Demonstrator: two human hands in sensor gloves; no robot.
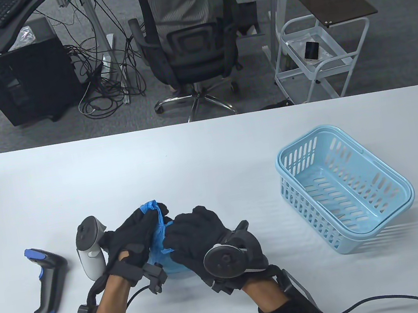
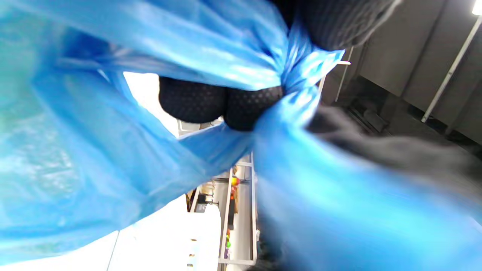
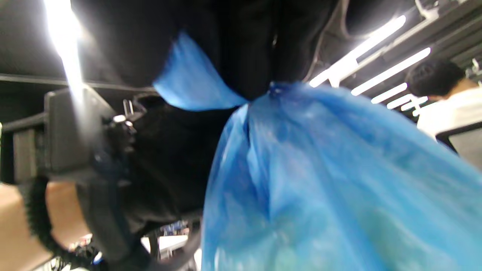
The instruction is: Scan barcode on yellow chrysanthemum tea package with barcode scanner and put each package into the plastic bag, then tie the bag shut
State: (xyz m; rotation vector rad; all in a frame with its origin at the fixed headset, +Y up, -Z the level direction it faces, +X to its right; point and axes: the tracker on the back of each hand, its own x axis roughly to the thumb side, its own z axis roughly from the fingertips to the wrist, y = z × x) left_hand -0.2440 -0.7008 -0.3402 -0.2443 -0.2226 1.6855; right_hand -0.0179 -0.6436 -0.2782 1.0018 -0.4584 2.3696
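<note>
A blue plastic bag (image 1: 159, 248) stands on the white table between my two hands, its top gathered into twisted strips. My left hand (image 1: 132, 237) grips one strip of the bag (image 2: 233, 67) from the left. My right hand (image 1: 194, 235) grips the other strip from the right. In the left wrist view gloved fingertips (image 2: 222, 105) pinch the knotted blue plastic. The right wrist view shows the bag's bunched neck (image 3: 263, 98) under my glove and a faint yellowish-green tint through the bag wall (image 3: 339, 210). The tea packages themselves are hidden.
The black and blue barcode scanner (image 1: 48, 281) lies left of my left hand, its cable running off the front edge. A light blue basket (image 1: 394, 209) with nothing in it stands to the right. An office chair (image 1: 189, 47) and a white cart (image 1: 320, 54) stand beyond the table.
</note>
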